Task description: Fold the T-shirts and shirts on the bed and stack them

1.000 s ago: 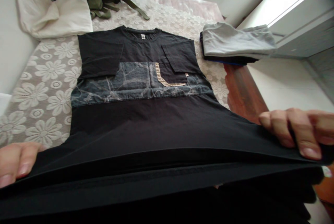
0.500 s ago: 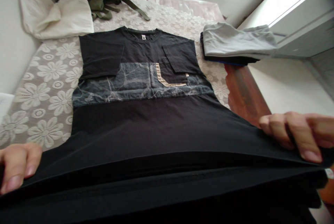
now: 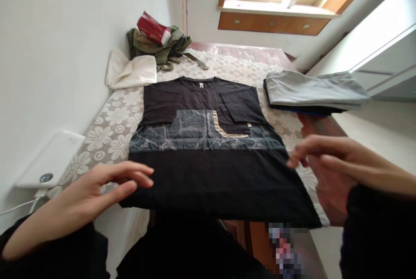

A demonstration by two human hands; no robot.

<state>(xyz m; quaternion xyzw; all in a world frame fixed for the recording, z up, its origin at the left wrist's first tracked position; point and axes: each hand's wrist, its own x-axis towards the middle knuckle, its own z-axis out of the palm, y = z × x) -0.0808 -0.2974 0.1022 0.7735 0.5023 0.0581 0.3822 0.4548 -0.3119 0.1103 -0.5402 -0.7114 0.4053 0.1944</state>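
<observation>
A black T-shirt [image 3: 208,179] lies spread on the lace tablecloth, its collar away from me and its sleeves folded inward over the chest. Across it runs a dark patterned band [image 3: 188,129] with a tan-edged pocket [image 3: 232,123]. My left hand [image 3: 120,179] hovers over the shirt's left side, fingers loosely apart and holding nothing. Over the right edge of the shirt is my right hand [image 3: 320,153], fingers bent, slightly blurred, with no cloth in it. The shirt's hem hangs at the near table edge.
Folded clothes [image 3: 312,90], grey on top, are stacked at the right. A green backpack [image 3: 162,45] with a red packet [image 3: 152,27] and a cream cloth bag [image 3: 131,71] are at the far left. A white device [image 3: 55,157] with a cable stands near left by the wall.
Both hands have let go of the shirt's hem, which was stretched up towards me. The shirt now lies down on the table, and my view has risen and widened.
</observation>
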